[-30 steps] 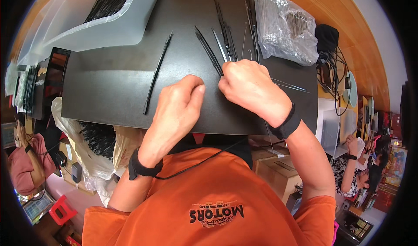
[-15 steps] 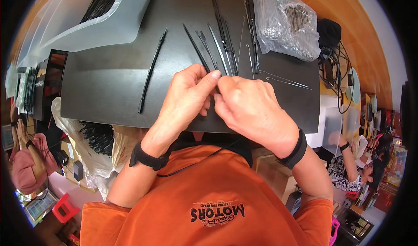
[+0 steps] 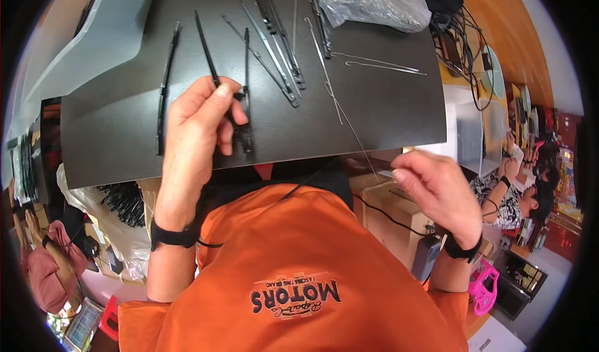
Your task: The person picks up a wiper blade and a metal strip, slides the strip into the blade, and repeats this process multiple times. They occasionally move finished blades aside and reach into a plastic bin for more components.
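Note:
My left hand is closed around a long thin black rod, which points up and away over the dark table. Just right of those fingers lies another black rod, partly covered by them. My right hand is off the table's near right edge, its fingers loosely curved and nothing visible between them. A thin hooked metal wire sticks out over that edge, its lower end close to my right fingertips. It crosses a second hooked wire on the table.
Several black rods lie farther back, with one rod alone at left. Two hooked wires lie at right. Clear plastic bag at the back, translucent bin far left, bag of black pieces below the table. Other people sit at both sides.
My hands were together over the table. The right has moved right and toward me, off the edge; the left has shifted left, keeping its rod. The view has shifted, and crossed wires now show.

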Tool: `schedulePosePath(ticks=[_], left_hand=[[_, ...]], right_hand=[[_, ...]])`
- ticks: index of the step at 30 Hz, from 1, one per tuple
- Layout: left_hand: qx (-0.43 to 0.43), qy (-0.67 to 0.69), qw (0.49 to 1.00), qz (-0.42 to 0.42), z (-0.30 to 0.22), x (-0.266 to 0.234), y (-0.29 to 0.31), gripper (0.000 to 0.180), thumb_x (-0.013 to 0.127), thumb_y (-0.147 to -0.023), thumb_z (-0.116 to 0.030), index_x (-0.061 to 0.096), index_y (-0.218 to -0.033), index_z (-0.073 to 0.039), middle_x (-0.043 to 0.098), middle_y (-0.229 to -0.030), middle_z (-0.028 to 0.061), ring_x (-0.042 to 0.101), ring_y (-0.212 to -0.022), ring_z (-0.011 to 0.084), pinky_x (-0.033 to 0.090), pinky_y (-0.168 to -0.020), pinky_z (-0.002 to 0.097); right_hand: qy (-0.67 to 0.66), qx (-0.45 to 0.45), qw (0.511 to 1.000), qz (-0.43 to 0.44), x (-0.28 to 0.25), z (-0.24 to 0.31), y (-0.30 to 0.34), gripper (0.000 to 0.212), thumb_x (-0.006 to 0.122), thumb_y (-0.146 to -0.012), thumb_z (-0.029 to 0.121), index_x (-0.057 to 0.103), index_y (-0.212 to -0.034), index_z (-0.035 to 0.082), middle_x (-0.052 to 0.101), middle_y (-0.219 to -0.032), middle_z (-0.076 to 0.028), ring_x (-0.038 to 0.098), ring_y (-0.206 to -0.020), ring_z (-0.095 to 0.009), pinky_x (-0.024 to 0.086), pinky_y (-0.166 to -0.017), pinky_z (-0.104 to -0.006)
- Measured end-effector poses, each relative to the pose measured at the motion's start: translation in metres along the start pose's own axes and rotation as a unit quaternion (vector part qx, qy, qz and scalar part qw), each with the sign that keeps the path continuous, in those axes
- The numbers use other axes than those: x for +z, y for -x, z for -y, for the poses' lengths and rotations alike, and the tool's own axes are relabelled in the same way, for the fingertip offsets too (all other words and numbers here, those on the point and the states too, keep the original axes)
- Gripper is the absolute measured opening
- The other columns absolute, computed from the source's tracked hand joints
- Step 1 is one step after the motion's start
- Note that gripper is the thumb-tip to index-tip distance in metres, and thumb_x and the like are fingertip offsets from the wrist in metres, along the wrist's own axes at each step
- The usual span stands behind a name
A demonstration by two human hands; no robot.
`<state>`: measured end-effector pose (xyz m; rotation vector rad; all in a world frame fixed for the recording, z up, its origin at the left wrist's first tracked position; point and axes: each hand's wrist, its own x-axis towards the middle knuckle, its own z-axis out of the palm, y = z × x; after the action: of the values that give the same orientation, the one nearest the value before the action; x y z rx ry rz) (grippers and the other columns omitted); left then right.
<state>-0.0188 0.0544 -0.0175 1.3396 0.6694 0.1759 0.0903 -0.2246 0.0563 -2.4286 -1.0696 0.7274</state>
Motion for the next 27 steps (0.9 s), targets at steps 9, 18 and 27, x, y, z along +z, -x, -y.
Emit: schedulePosePath(ticks=[9,18,27], left_hand=[[0.008,-0.047,0.999,0.006,0.005,-0.003,0.01,0.021,0.05,-0.094,-0.022,0.059,-0.1,-0.005,0.053,-0.066,-0.0009,0.038,-0.047,0.0027,0.03,-0.04,0.0167],[-0.009,-0.033,0.999,-0.024,-0.003,-0.004,0.022,0.02,0.049,-0.094,-0.022,0.058,-0.101,-0.005,0.05,-0.065,-0.0024,0.034,-0.046,0.0015,0.027,-0.039,0.016],[-0.014,-0.072,0.997,0.007,-0.004,-0.007,0.022,0.02,0.051,-0.093,-0.024,0.059,-0.098,-0.006,0.048,-0.065,-0.0046,0.031,-0.047,-0.0005,0.023,-0.041,0.0149]], right_hand=[[-0.449,0.198,0.864,-0.113,0.086,-0.024,0.009,0.024,0.059,-0.092,0.023,0.062,-0.08,0.002,0.053,-0.059,0.004,0.047,-0.055,-0.002,0.037,-0.049,-0.0189],[-0.28,0.057,0.954,-0.087,0.052,-0.007,0.01,0.015,0.059,-0.088,0.01,0.058,-0.078,-0.001,0.051,-0.064,0.0,0.046,-0.06,-0.006,0.04,-0.054,-0.0237],[-0.248,-0.024,0.968,-0.037,0.022,0.009,-0.021,0.014,0.057,-0.086,0.007,0.057,-0.075,-0.002,0.049,-0.058,0.001,0.042,-0.056,-0.004,0.037,-0.05,-0.024]])
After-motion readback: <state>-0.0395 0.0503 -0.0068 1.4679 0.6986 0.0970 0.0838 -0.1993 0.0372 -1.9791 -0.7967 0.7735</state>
